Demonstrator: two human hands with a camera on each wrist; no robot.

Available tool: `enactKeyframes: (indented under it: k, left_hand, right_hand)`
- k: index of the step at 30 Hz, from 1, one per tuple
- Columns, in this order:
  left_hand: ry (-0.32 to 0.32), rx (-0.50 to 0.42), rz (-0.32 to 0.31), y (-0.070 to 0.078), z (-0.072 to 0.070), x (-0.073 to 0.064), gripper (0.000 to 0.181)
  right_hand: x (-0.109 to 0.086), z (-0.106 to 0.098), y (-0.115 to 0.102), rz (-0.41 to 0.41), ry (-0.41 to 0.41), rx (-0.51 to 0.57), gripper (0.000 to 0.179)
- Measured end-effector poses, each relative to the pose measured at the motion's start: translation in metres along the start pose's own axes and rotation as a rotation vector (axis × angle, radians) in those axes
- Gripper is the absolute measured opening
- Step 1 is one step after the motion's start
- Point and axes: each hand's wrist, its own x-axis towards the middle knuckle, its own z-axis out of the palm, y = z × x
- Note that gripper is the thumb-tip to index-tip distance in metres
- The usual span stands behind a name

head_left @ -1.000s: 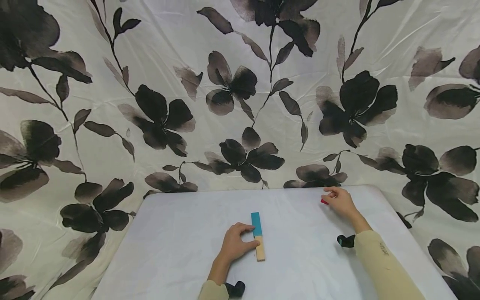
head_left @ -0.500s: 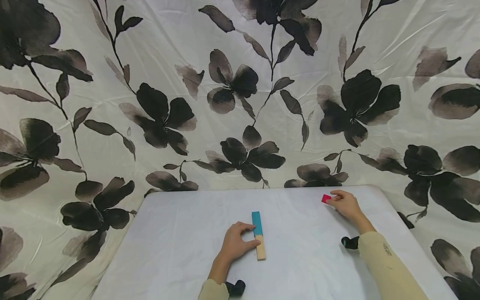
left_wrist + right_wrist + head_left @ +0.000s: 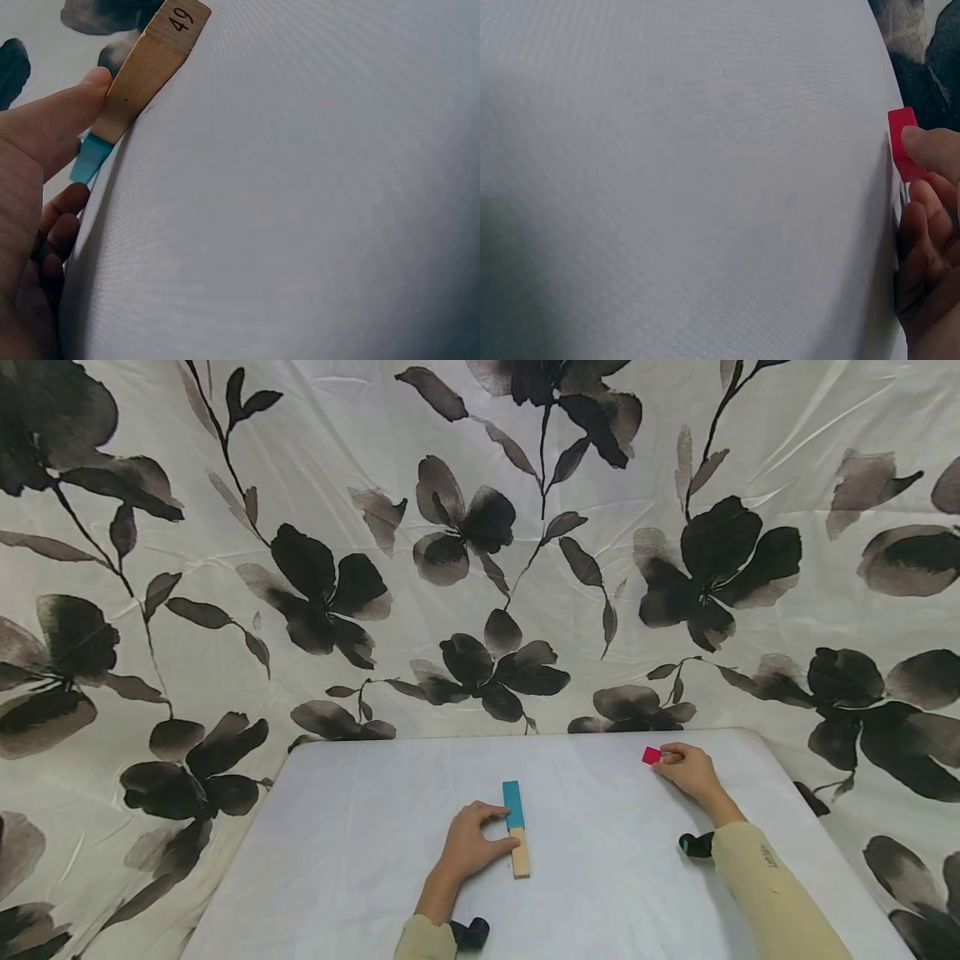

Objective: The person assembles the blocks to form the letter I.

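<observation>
A blue block (image 3: 512, 802) and a plain wooden block (image 3: 520, 853) lie end to end on the white tabletop. In the left wrist view the wooden block carries the number 49. My left hand (image 3: 468, 843) rests at the left side of this pair, thumb against the wood, forefinger at the blue part, the two spread apart. Toward the far right corner, my right hand (image 3: 688, 772) pinches a small red block (image 3: 651, 756). The right wrist view shows the thumb on one face of the red block (image 3: 901, 139), with the other fingers loosely curled below.
The white table (image 3: 337, 827) has its far edge against a hanging floral cloth (image 3: 480, 527). A black wrist device (image 3: 470, 935) sits by the left sleeve, another black device (image 3: 696, 845) by the right sleeve.
The red block has turned out from under the right fingers and shows much more of its face, while the right hand has shifted slightly. The left hand and the two-block row stay in place.
</observation>
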Motion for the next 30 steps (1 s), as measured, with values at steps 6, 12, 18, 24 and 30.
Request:
enactKeyframes:
  k: [6,12,18,24,30]
  left_hand:
    - [0.001,-0.004,0.000,0.000,0.000,-0.001,0.051]
    - [-0.004,-0.014,-0.011,0.000,0.000,-0.001,0.051]
    - [-0.002,-0.009,-0.013,0.000,-0.001,-0.001,0.051]
    - [-0.002,-0.008,-0.006,-0.001,-0.001,-0.001,0.052]
    - [-0.001,-0.011,-0.003,-0.002,0.000,-0.001,0.052]
  right_hand:
    - [0.000,0.003,0.001,-0.006,0.008,-0.029,0.042]
    - [0.000,0.003,0.001,-0.002,0.018,-0.044,0.041]
    - [0.002,0.004,-0.001,-0.012,0.018,-0.028,0.038]
    - [0.003,0.007,-0.011,0.004,0.005,0.012,0.040]
    - [0.005,0.016,-0.020,-0.002,-0.010,0.040,0.041]
